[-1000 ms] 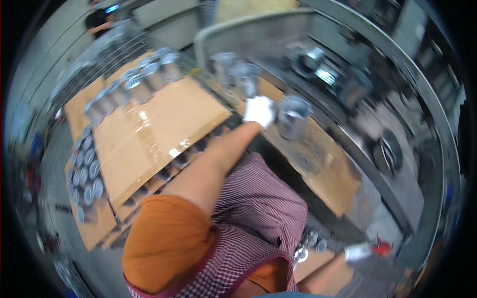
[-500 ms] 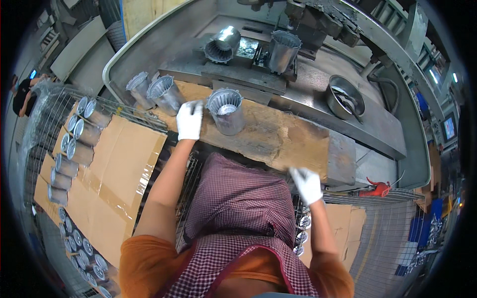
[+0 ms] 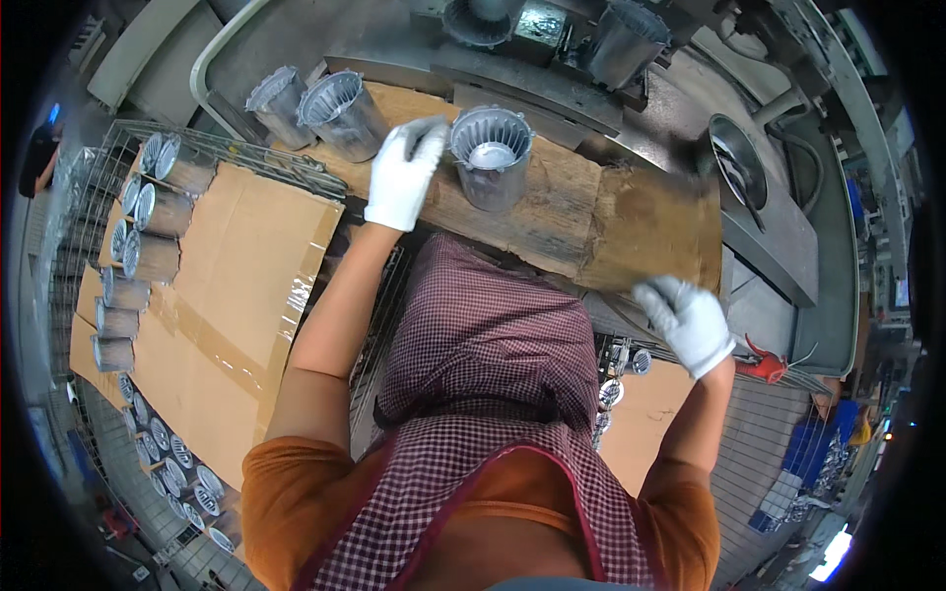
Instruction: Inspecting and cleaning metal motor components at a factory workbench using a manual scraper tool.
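Note:
A grey ribbed metal cylinder (image 3: pixel 495 177), open at the top, stands upright on the worn wooden board (image 3: pixel 552 231). Beside its left rim is my left hand (image 3: pixel 404 175) in a white glove, fingers apart and holding nothing; whether the fingertips touch the rim I cannot tell. My right hand (image 3: pixel 687 327), also gloved in white, is raised by the board's near right corner. Its fingers are curled and slightly blurred, and what they hold, if anything, does not show. Two similar cylinders, one upright (image 3: pixel 347 123) and one tilted (image 3: pixel 279 106), stand left of my left hand.
Behind the board is a machine bed (image 3: pixel 532 89) with another cylinder (image 3: pixel 623 44) on it. A metal bowl (image 3: pixel 737 169) sits at right. Cardboard (image 3: pixel 236 266) at left carries a row of cylinders (image 3: pixel 158 212) inside a wire cage. A red-handled tool (image 3: pixel 764 364) lies at right.
The view has shifted, so the bench appears higher and further right. My right hand has moved right and up, away from the board's near edge. The left stays beside the cylinder.

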Motion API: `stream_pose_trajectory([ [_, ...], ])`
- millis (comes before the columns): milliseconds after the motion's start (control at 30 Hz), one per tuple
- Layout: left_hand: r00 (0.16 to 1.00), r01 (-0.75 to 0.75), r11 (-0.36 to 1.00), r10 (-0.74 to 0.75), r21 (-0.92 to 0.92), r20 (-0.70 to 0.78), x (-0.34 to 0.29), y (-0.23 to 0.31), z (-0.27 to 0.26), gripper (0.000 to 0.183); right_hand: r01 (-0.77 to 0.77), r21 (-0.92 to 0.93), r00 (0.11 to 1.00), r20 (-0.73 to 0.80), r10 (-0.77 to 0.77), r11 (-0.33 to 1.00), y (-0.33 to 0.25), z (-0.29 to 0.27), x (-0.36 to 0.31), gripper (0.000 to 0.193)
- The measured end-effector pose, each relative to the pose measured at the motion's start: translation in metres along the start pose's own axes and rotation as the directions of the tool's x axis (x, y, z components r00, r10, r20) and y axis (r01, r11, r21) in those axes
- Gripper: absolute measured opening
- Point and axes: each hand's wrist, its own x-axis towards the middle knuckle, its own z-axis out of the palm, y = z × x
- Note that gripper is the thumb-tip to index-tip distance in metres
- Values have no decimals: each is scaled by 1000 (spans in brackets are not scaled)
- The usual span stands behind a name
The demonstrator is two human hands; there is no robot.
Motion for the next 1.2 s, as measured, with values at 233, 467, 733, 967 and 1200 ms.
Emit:
stream_pose_trajectory([
  [233, 973, 221, 945, -195, -239, 126, -15, 6, 31, 52, 42, 143, 997, -71, -32, 989, 15, 7, 19, 21],
  [467, 993, 66, 998, -64, -15, 101, -23, 22, 12, 49, 130, -152, 680, -705, -200, 980, -13, -23, 184, 46],
  [733, 993, -4, 991, -12, 134, 118, 73, 50, 21, 41, -145, -191, 900, -434, 49, 971, -15, -55, 253, 56],
  [967, 979, 20, 828, -129, 560, 156, 154, 53, 82, 65, 335, -177, 670, -646, -366, 925, -24, -4, 151, 25],
  [1200, 988, -117, 877, 150, 466, -33, 162, 43, 79, 44, 296, -197, 770, -530, -355, 935, -6, 64, 89, 30],
])
